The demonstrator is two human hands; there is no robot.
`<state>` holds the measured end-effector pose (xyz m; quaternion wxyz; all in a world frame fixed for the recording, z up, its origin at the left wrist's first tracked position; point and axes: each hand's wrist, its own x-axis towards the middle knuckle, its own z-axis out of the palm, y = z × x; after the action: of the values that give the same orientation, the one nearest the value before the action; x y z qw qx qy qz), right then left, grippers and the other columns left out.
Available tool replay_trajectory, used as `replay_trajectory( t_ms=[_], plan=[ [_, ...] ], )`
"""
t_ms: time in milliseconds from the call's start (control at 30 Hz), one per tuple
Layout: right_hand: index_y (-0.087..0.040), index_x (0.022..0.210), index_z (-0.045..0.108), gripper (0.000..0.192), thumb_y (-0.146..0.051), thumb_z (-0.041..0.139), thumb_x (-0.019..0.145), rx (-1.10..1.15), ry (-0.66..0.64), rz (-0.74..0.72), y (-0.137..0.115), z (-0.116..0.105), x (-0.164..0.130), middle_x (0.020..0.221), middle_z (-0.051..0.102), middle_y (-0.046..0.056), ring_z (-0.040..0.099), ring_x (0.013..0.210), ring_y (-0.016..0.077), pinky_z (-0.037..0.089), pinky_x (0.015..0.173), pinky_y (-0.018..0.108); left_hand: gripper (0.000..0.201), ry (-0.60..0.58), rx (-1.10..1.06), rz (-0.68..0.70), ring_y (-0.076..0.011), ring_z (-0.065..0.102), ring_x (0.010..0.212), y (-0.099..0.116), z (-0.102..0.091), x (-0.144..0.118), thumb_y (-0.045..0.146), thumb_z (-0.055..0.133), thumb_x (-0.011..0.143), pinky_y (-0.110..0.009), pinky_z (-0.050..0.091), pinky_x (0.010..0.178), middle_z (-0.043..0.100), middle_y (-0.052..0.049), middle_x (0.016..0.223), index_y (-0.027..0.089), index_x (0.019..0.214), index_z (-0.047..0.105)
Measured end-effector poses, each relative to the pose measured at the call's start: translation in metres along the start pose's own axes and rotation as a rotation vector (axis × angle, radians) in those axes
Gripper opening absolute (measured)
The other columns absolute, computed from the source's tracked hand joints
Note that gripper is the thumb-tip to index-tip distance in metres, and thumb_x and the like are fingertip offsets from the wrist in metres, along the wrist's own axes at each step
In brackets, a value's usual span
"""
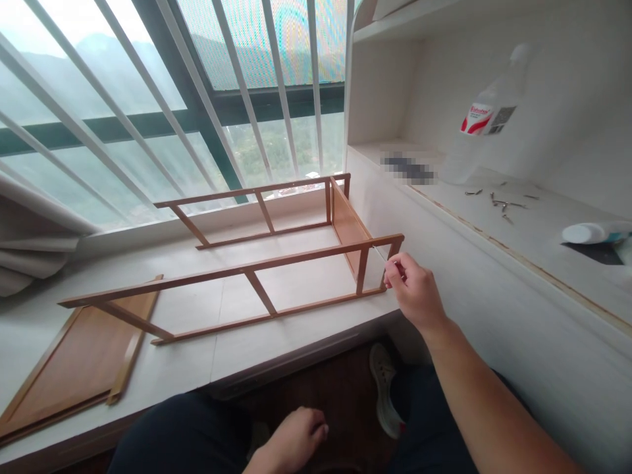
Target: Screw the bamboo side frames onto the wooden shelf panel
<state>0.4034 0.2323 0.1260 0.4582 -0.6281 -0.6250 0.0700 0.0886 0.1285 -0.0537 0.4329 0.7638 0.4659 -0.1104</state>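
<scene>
My right hand (412,286) pinches a thin metal rod, seemingly a hex key (379,253). Its tip meets the upper rail of the nearer wooden side frame (316,255), close to the right end. That frame stands on its long edge on the white ledge. A wooden panel (349,220) joins it at the right to a second, similar side frame (266,230) by the window. Low in front of me, between my legs, my left hand (296,434) is loosely closed, apart from the wood. Nothing shows in it, though its fingertips are partly hidden.
Another framed wooden panel (74,355) lies flat on the ledge (192,365) at left. On the right shelf are a clear bottle (486,122), several small metal bolts (503,203) and a white tube (592,232). Barred windows (276,131) stand behind; a grey curtain (34,237) hangs at left.
</scene>
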Motion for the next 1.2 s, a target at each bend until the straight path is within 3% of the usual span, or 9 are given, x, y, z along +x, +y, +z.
replay_trajectory(
  t_ms=[1200],
  plan=[
    [-0.025,0.087,0.056,0.026,-0.043,0.045,0.103,-0.07,-0.036,-0.006,0.0022,0.0007,0.0017,0.067,0.066,0.001,0.063,0.061,0.0192,0.043,0.064,0.029,0.026,-0.007,-0.006,-0.005,-0.0207,0.065,0.08,0.0085,-0.0011,0.0043,0.033,0.048,0.093,-0.03,0.043,0.074,0.074,-0.004,0.085,0.022,0.078,0.066]
  ],
)
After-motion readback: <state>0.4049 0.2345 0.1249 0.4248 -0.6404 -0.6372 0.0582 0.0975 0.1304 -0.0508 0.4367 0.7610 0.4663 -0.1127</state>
